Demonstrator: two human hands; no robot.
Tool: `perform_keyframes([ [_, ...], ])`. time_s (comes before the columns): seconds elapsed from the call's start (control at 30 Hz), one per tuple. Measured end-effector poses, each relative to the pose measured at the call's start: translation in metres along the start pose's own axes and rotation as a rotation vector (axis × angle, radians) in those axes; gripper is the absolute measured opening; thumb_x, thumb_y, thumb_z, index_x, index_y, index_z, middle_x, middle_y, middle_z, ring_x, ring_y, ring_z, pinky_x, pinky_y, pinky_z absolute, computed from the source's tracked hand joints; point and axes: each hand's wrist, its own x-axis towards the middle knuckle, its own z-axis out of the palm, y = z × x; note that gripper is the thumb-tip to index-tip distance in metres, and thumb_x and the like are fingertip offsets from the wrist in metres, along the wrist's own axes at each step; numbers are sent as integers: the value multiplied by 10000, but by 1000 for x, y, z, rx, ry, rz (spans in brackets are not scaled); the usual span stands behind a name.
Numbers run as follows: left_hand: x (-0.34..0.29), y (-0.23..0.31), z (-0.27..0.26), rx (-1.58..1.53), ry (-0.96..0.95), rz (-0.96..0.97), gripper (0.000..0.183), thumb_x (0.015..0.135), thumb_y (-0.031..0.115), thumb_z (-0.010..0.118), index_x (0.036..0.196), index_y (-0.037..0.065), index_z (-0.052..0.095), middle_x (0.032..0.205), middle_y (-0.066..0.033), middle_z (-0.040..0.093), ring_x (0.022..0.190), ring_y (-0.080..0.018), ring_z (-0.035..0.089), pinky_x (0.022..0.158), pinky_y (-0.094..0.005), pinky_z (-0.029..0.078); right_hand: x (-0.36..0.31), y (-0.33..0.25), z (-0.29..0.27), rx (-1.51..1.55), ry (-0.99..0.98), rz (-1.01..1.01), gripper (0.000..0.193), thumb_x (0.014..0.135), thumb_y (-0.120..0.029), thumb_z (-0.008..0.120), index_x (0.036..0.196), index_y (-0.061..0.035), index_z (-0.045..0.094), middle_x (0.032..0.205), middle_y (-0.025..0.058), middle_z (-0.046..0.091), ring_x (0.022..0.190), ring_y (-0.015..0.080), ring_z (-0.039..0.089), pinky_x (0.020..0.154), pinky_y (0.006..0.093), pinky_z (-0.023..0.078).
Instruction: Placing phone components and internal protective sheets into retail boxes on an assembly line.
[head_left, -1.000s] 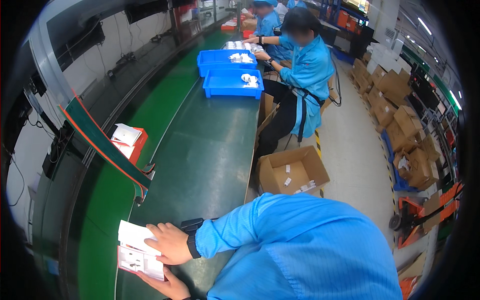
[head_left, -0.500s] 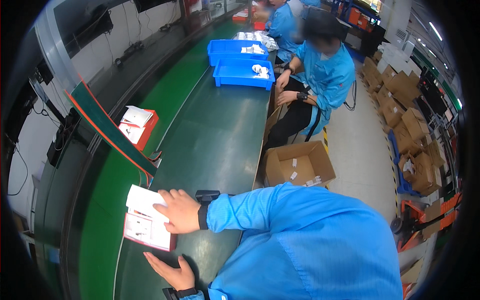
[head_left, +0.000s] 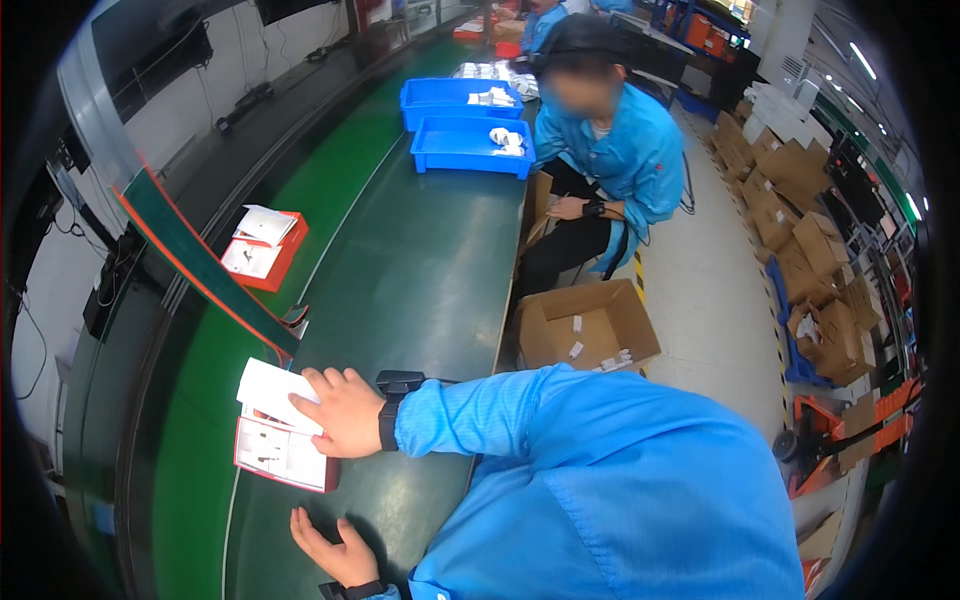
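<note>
A red box with a white interior (head_left: 282,458) sits on the dark green bench, small dark pieces showing in it. Along its far side a white folded card or flap (head_left: 268,388) stands raised at a slant. My right hand (head_left: 345,412) rests over the right edge of that white piece and the box, fingers spread, thumb down toward the box's inside. Whether it grips the piece cannot be told. Close to the bench's near left, my left hand (head_left: 338,550) is held open below the box, apart from it, with nothing in its fingers.
Another red box with white contents (head_left: 265,250) lies on the green belt (head_left: 190,440). A slanted green guide with an orange edge (head_left: 205,265) stands between. Blue trays (head_left: 450,150) with white parts are farther along the bench. A cardboard carton (head_left: 560,345) and a seated co-worker (head_left: 620,150) are to the right.
The whole view has shifted slightly. My right hand stays on the white piece; my left hand's fingers have curled upward a little. The co-worker has leaned over and moved an arm.
</note>
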Motion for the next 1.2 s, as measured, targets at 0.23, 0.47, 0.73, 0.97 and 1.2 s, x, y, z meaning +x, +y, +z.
perform_keyframes([
  [0.23,1,8,1,-9,102,26,417,888,-16,644,1298,-74,595,1391,-230,575,1340,-407,533,1184,-501,396,6,-1,1,28,-22,4,709,844,-395,760,1446,-65,581,1333,247,523,1076,365,563,866,479,468],
  [0.47,5,13,-5,-19,52,86,424,936,179,697,1271,-78,668,1334,-303,621,1257,-469,572,1140,-545,431,7,-5,4,23,-9,-25,678,834,-373,766,1394,-35,587,1198,236,544,1003,354,572,825,455,473],
  [0.73,6,9,-5,64,18,93,388,940,186,691,1249,-49,704,1340,-315,635,1296,-487,562,1151,-562,420,9,-6,11,86,54,-47,615,796,-336,789,1289,-18,606,1140,235,537,963,364,585,796,467,479],
  [0.97,4,7,-6,89,14,99,365,931,173,693,1230,-35,717,1305,-313,655,1300,-493,563,1144,-563,422,12,-12,6,103,28,-20,569,782,-329,798,1227,-25,614,1103,214,530,956,353,588,783,463,477],
  [1.2,0,6,-10,77,-3,123,324,933,155,691,1195,-34,722,1283,-301,664,1271,-489,583,1125,-555,436,12,-14,7,132,19,-10,588,781,-332,800,1243,-27,606,1112,210,530,974,349,580,782,456,477],
])
